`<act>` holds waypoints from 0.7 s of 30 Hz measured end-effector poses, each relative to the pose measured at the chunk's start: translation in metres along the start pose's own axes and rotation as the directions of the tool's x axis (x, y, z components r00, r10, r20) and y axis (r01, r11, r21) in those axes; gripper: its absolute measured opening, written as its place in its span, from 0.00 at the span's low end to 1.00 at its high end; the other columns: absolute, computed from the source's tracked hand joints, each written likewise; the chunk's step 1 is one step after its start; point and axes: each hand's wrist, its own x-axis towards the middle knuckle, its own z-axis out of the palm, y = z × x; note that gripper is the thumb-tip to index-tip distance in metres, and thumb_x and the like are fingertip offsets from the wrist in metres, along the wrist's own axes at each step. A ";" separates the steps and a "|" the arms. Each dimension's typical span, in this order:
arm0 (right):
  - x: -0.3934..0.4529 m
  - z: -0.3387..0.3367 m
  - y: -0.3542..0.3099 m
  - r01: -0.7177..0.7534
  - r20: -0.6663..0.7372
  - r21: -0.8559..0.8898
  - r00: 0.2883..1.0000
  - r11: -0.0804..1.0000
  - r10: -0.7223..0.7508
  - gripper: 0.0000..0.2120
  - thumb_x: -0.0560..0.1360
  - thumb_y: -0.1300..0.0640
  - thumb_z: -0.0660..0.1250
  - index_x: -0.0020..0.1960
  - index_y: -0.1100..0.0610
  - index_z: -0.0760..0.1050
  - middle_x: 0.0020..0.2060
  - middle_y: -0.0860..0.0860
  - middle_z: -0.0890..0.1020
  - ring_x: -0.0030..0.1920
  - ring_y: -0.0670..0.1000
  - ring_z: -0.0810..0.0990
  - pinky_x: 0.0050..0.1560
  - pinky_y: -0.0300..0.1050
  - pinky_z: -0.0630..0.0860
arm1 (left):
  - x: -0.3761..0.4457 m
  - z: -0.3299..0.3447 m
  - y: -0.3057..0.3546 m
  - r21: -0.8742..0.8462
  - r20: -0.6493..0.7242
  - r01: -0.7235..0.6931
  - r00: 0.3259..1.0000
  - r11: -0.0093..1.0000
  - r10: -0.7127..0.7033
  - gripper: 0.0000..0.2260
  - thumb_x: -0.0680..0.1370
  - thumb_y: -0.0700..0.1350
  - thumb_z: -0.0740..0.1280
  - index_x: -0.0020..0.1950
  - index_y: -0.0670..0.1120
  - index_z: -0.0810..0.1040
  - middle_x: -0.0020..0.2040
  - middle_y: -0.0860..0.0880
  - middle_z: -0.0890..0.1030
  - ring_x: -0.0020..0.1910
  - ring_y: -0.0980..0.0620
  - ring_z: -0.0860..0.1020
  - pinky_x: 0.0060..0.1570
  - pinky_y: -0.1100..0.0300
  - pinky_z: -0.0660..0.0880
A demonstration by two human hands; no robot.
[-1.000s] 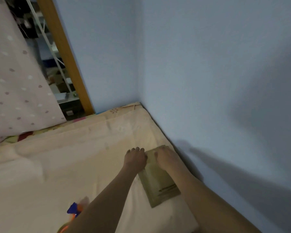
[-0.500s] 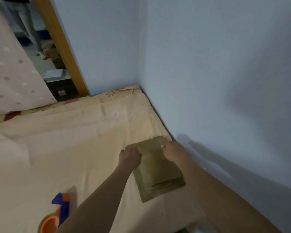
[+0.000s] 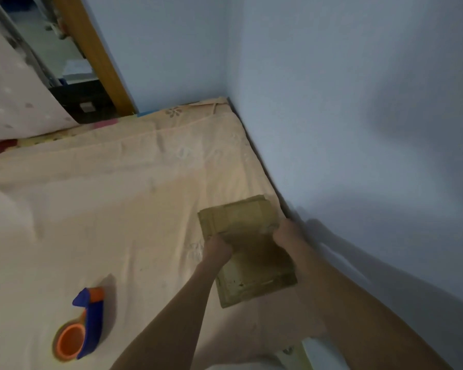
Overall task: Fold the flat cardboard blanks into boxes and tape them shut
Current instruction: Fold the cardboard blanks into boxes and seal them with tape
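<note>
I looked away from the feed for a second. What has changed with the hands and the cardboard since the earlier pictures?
Both hands have slid back from the far end of the flat brown cardboard blanks to the middle. The left hand now grips the left edge and the right hand the right edge, uncovering the far end. The stack remains on the cream bed sheet beside the wall; the blue and orange tape dispenser lies untouched.

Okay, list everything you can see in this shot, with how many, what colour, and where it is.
cardboard blanks: small flat stack, exact count unclear, brown, on the bed near the wall
tape dispenser: one, blue and orange, lower left on the bed
bed sheet: one, cream, covering the bed
wall: pale blue, right and behind
curtain: one, white with dots, upper left
left hand: one, gripping the stack's left edge
right hand: one, gripping the stack's right edge
</note>
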 end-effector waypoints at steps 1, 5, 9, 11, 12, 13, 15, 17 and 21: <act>0.002 0.000 -0.001 -0.011 0.027 0.028 1.000 1.000 0.010 0.08 0.83 0.58 0.59 0.47 0.58 0.74 0.39 0.53 0.77 0.37 0.51 0.77 0.37 0.45 0.75 | 0.001 0.001 0.000 -0.025 0.000 0.013 1.000 1.000 -0.013 0.11 0.78 0.40 0.61 0.55 0.36 0.78 0.50 0.40 0.79 0.52 0.41 0.79 0.45 0.54 0.75; 0.006 -0.002 -0.005 -0.054 0.064 0.098 0.997 0.994 0.048 0.11 0.81 0.60 0.59 0.40 0.56 0.70 0.34 0.51 0.73 0.30 0.49 0.70 0.29 0.42 0.67 | 0.005 -0.001 0.002 -0.075 0.013 0.064 0.998 0.995 -0.064 0.10 0.78 0.40 0.61 0.54 0.37 0.78 0.47 0.43 0.76 0.47 0.43 0.77 0.42 0.55 0.74; 0.006 -0.007 -0.014 -0.099 0.085 0.165 0.993 0.981 0.086 0.12 0.80 0.59 0.60 0.38 0.56 0.66 0.32 0.51 0.69 0.27 0.49 0.65 0.26 0.41 0.62 | 0.006 -0.006 0.003 -0.147 0.024 0.072 0.997 0.986 -0.069 0.13 0.78 0.42 0.60 0.58 0.39 0.78 0.51 0.41 0.80 0.48 0.42 0.78 0.43 0.55 0.75; 0.006 -0.011 -0.019 -0.107 0.078 0.176 0.992 0.979 0.094 0.14 0.80 0.59 0.59 0.36 0.55 0.66 0.31 0.51 0.69 0.28 0.49 0.65 0.28 0.42 0.62 | 0.006 -0.009 0.002 -0.227 0.027 0.097 0.995 0.969 -0.093 0.13 0.79 0.45 0.61 0.59 0.41 0.78 0.52 0.41 0.81 0.49 0.43 0.79 0.45 0.53 0.77; 0.005 -0.013 -0.021 -0.107 0.066 0.175 0.993 0.979 0.097 0.14 0.80 0.59 0.59 0.35 0.55 0.66 0.31 0.51 0.69 0.28 0.50 0.65 0.28 0.42 0.62 | 0.005 -0.011 0.002 -0.284 0.025 0.111 0.994 0.952 -0.109 0.13 0.79 0.47 0.63 0.58 0.42 0.78 0.52 0.41 0.80 0.49 0.43 0.79 0.45 0.53 0.78; 0.004 -0.015 -0.023 -0.107 0.055 0.177 0.994 0.978 0.099 0.14 0.80 0.59 0.59 0.35 0.55 0.66 0.31 0.51 0.68 0.28 0.50 0.65 0.29 0.42 0.63 | 0.006 -0.012 0.000 -0.333 0.025 0.125 0.992 0.934 -0.124 0.12 0.79 0.47 0.64 0.58 0.42 0.77 0.52 0.41 0.80 0.50 0.43 0.79 0.45 0.53 0.78; 0.001 -0.018 -0.027 -0.093 0.036 0.187 0.996 0.978 0.088 0.14 0.80 0.60 0.59 0.35 0.55 0.67 0.32 0.51 0.69 0.29 0.51 0.66 0.31 0.43 0.65 | 0.006 -0.015 -0.003 -0.415 0.040 0.130 0.991 0.900 -0.125 0.13 0.77 0.48 0.67 0.57 0.42 0.75 0.52 0.42 0.80 0.51 0.43 0.79 0.47 0.52 0.79; -0.006 -0.021 -0.031 -0.071 0.022 0.221 0.997 0.973 0.067 0.13 0.80 0.60 0.59 0.36 0.56 0.69 0.33 0.51 0.72 0.31 0.51 0.69 0.33 0.44 0.67 | 0.003 -0.019 -0.006 -0.483 0.058 0.106 0.994 0.869 -0.089 0.15 0.75 0.47 0.67 0.59 0.43 0.75 0.52 0.43 0.80 0.50 0.43 0.80 0.49 0.48 0.82; -0.030 -0.031 -0.035 -0.030 -0.016 0.314 0.999 0.949 0.037 0.06 0.81 0.59 0.60 0.46 0.58 0.73 0.38 0.52 0.77 0.37 0.52 0.77 0.38 0.47 0.76 | -0.012 -0.031 -0.010 -0.559 0.039 0.016 0.999 0.829 0.007 0.09 0.77 0.40 0.66 0.57 0.43 0.76 0.49 0.45 0.81 0.44 0.48 0.79 0.42 0.53 0.78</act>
